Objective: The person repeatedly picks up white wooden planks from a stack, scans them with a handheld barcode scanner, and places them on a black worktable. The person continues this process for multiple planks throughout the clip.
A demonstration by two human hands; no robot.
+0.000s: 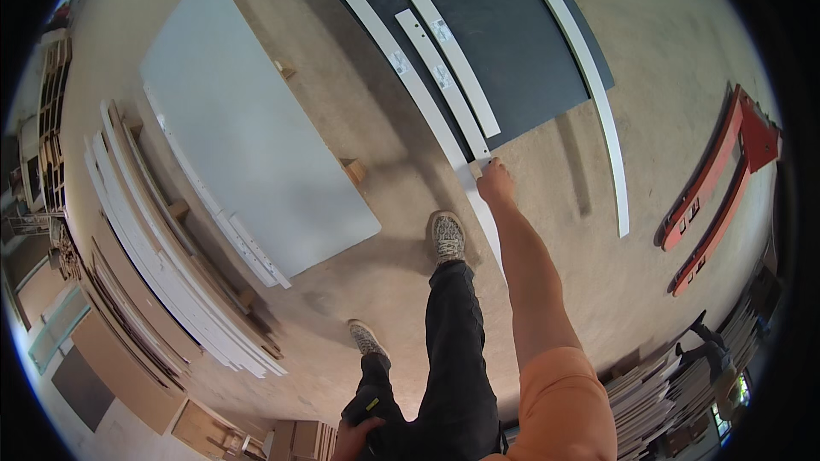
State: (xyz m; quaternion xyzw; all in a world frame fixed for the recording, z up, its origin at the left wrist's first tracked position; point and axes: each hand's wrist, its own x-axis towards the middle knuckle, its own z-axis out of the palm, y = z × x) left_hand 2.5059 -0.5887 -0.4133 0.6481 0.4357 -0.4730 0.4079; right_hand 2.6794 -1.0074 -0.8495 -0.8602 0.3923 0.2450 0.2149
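Note:
My right hand (495, 183) reaches forward, its fingers closed on a small beige block (476, 168) at the near end of a narrow white strip (454, 96) with small holes near its ends. Beside that strip, a second short white strip (462, 72) lies on the dark grey panel (538, 60). A longer white strip (416, 90) runs along the panel's left edge, passing just under my right hand. Several of these strips bear pale labels. My left hand (354, 439) is low against my dark trousers at the thigh; its fingers are partly hidden.
Another long white strip (601, 111) overhangs the panel on the right. A red pallet jack (717, 179) stands farther right. At left, a light grey panel (243, 128) rests on wooden blocks, near stacked white boards (162, 265). A person (709, 346) is at far lower right.

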